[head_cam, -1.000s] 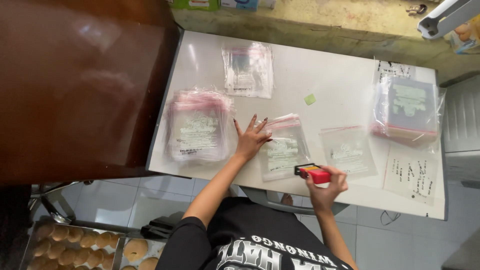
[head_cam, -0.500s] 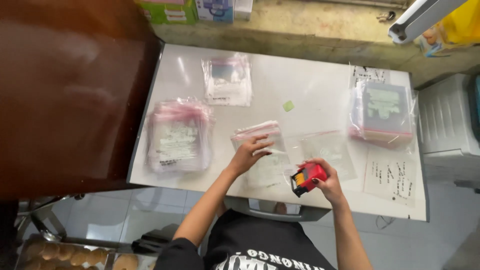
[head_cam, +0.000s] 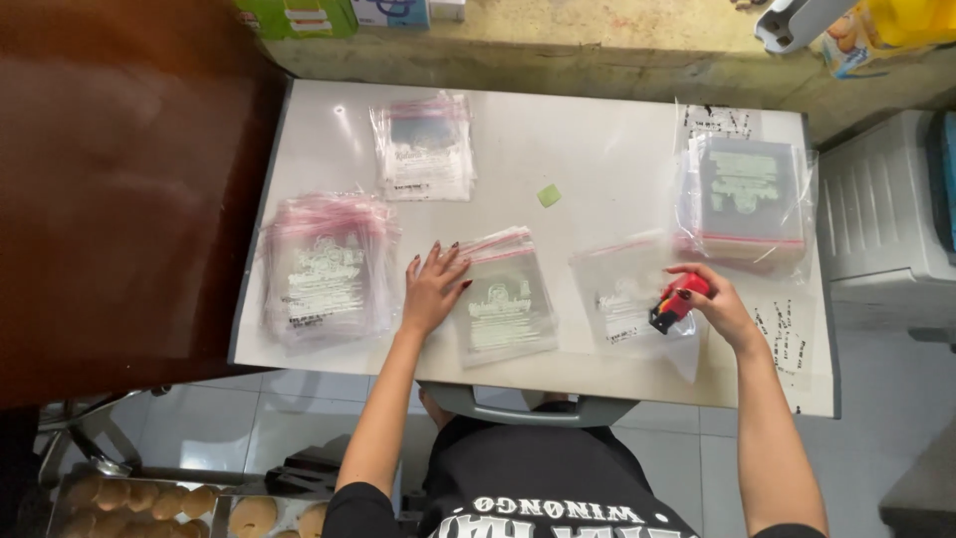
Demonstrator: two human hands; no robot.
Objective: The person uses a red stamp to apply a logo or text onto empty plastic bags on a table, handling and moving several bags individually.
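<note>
Head view: right hand [head_cam: 719, 307] wrapped around a small red-and-black plastic stamper [head_cam: 674, 302], now pressed down on a single clear plastic bag [head_cam: 625, 291] right of the middle bag stack [head_cam: 503, 299]; half a second ago the stamper was lifted. Left hand [head_cam: 431, 289], fingers spread flat, moved to the stack's left edge on the white surface [head_cam: 597, 159]. Stamping looks underway.

The left hand [head_cam: 432, 289] lies flat, fingers spread, on the left edge of a small stack of clear printed bags [head_cam: 505, 299] on the white tabletop [head_cam: 597, 159]. The right hand [head_cam: 719, 307] grips a red and black stamper [head_cam: 675, 302], pressing it onto a single clear bag [head_cam: 622, 289] just left of that hand. A thicker bag pile [head_cam: 324, 264] sits left of the left hand.
</note>
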